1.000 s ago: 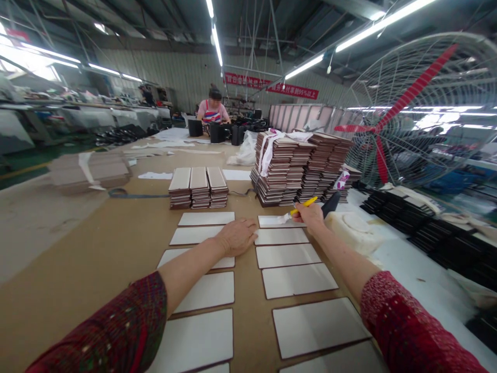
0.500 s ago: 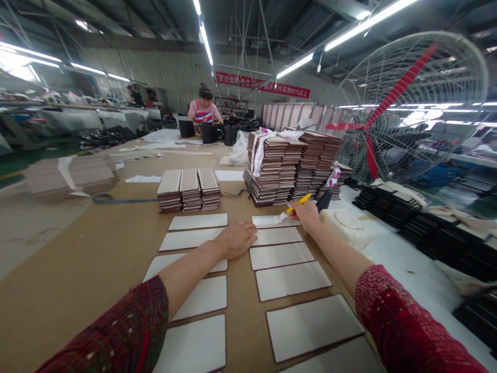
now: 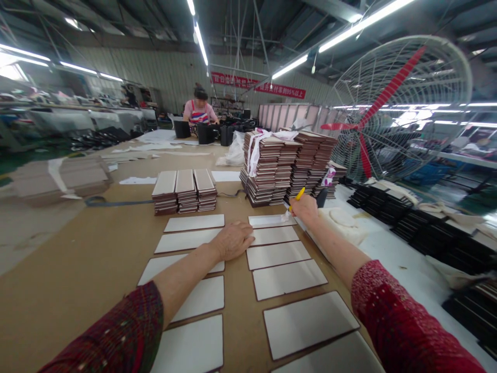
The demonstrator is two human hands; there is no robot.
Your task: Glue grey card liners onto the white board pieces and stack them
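Yellow-handled, white-bristled brush [image 3: 300,194] has swept to the right end of right column's farthest white, dark-edged rectangular panel [image 3: 266,221]; pass looks nearly done. Right hand [image 3: 305,209] closed round handle; left hand [image 3: 233,240] loosely flat, nothing visibly gripped.

Panels [image 3: 289,280] lie on the desk [image 3: 97,248] in two columns, the left hand [image 3: 234,241] over the gap between. The brush [image 3: 299,194], in the right hand [image 3: 305,209], is at the right column's farthest panel [image 3: 266,221]. Stacks [image 3: 185,191] stand behind the left column, a pile [image 3: 272,166] behind the right, the fan [image 3: 359,126] to its right.
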